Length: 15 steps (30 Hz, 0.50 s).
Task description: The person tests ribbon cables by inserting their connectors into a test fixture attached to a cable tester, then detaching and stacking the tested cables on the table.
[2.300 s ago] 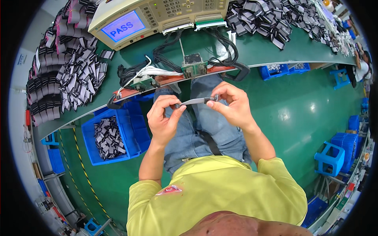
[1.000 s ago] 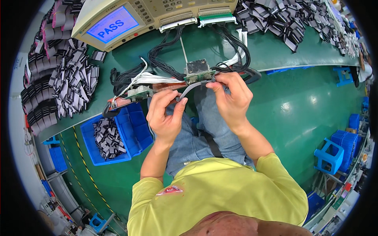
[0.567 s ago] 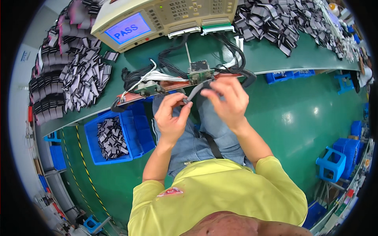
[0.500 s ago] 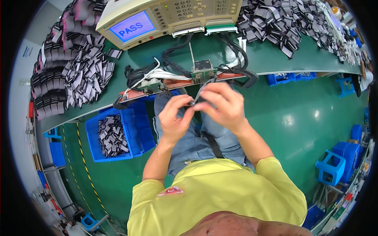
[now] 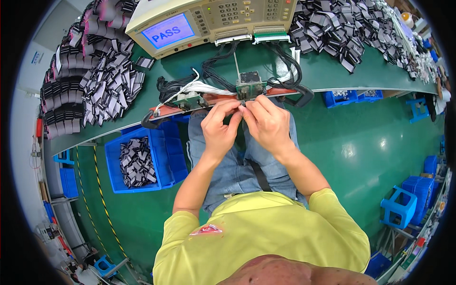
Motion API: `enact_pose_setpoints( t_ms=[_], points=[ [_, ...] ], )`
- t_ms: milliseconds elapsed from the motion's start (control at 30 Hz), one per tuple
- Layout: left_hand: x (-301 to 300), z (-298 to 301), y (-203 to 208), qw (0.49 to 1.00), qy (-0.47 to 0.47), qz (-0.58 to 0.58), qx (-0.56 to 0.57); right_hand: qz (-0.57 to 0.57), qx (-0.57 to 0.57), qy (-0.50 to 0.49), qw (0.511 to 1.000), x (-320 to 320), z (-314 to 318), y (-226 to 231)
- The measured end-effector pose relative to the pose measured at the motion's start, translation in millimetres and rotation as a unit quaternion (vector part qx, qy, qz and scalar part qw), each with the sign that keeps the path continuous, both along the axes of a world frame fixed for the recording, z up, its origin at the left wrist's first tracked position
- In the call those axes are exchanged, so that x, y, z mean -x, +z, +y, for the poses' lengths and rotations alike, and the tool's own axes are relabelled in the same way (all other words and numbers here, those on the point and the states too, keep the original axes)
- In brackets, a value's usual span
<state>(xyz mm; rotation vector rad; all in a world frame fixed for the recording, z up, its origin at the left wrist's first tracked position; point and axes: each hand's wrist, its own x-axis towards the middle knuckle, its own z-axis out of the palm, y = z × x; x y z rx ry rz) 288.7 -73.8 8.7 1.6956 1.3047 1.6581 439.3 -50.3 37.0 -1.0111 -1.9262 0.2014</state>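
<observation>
My left hand (image 5: 219, 127) and my right hand (image 5: 269, 124) meet at the table's front edge, thumbs and fingertips pinched close together. Between them is a short grey ribbon cable, mostly hidden by the fingers. Just beyond the fingertips stands a small test fixture (image 5: 250, 85) with a green board and a dark block on top. A second green connector board (image 5: 189, 102) sits to the left on the same orange-red strip (image 5: 164, 112). Bundles of black wires (image 5: 216, 69) and white wires (image 5: 209, 87) run around the boards.
A beige tester (image 5: 213, 21) with a lit screen stands behind the fixture. Piles of short ribbon cables lie at left (image 5: 111, 85) and right (image 5: 330, 31). Below the table's left side, a blue bin (image 5: 114, 164) holds more cables. Blue stools (image 5: 398, 206) stand at right.
Both hands have moved forward to the fixture and closed in on each other. The grey cable, visible between them before, is now largely covered. The view has shifted slightly.
</observation>
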Motion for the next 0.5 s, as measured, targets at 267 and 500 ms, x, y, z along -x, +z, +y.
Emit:
enact_pose_setpoints(
  t_ms=[267, 500],
  points=[
    [-1, 10, 4, 0.997, 0.06, 0.05, -0.028, 0.012, -0.027, -0.022, 0.999, 6, 7, 2],
    [1, 13, 2, 0.997, 0.045, 0.051, -0.025, -0.007, -0.017, -0.049, 0.999, 9, 8, 4]
  ],
)
